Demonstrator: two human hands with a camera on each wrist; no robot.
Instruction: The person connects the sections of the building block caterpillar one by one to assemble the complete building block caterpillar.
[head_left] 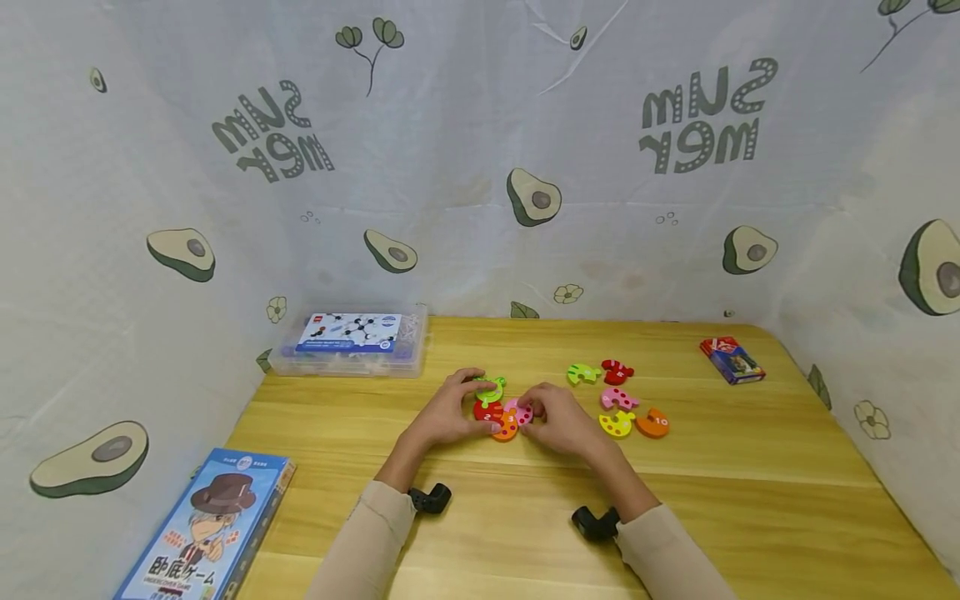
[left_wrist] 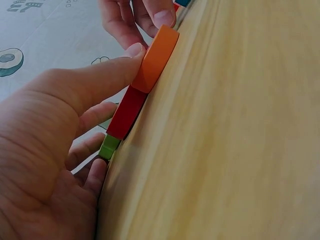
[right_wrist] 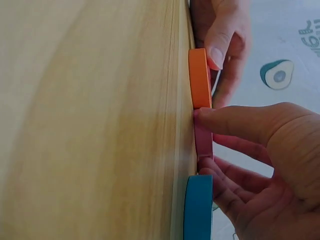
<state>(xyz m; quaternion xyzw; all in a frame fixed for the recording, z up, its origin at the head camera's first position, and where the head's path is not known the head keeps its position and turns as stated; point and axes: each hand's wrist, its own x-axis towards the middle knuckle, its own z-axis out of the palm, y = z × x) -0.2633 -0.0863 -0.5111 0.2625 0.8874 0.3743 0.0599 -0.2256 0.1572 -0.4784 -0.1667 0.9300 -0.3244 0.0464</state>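
At the near left of a wooden surface, a blue game box is set apart from the work. Farther in, 4 pieces are gathered: an orange piece marked 3, a pink piece, a red piece marked 2 and a green piece. The group is spanned by the curled left hand, its thumb on the orange edge; the pink piece is pinched by the right hand. These 4 appear to have been brought together, though whether the pink is fully seated cannot be told. To the right, 5 are left loose: orange marked 10, yellow, pink, red and green. A card pack is seen beyond.

A blue piece, near the right fingertips, is shown by the right wrist view but not made out in the head view, presumably hidden by that hand. Printed numbers are shown by the head view only.
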